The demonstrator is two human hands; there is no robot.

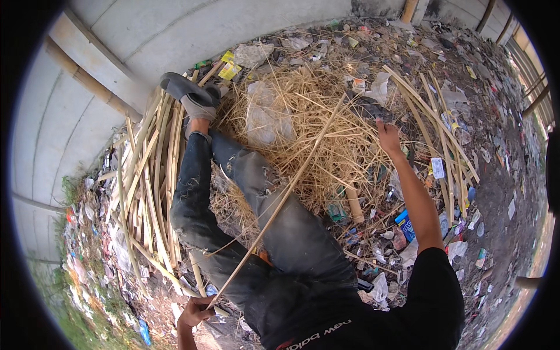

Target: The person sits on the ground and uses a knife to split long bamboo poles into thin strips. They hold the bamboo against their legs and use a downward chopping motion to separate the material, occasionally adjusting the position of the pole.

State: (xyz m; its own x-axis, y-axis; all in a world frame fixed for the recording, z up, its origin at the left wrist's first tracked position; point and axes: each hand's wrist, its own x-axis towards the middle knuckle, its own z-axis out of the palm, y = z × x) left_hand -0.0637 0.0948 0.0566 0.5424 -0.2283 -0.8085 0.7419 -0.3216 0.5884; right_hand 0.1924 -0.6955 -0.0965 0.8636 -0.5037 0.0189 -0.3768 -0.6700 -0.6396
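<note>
A long split bamboo strip slants across my legs, from my lap up over a heap of pale shavings. Its near end is pinched in the fingers of my left hand, beside my thigh. Out ahead on the right, my right hand is closed around what looks like the handle of a dark-bladed knife. The blade points left over the shavings, close to the strip's far end; whether they touch, I cannot tell. The handle is mostly hidden by my fingers.
A thick pile of bamboo strips lies left of my legs. More strips lie to the right. A short bamboo piece sits by the shavings. Litter covers the ground; a concrete wall stands behind.
</note>
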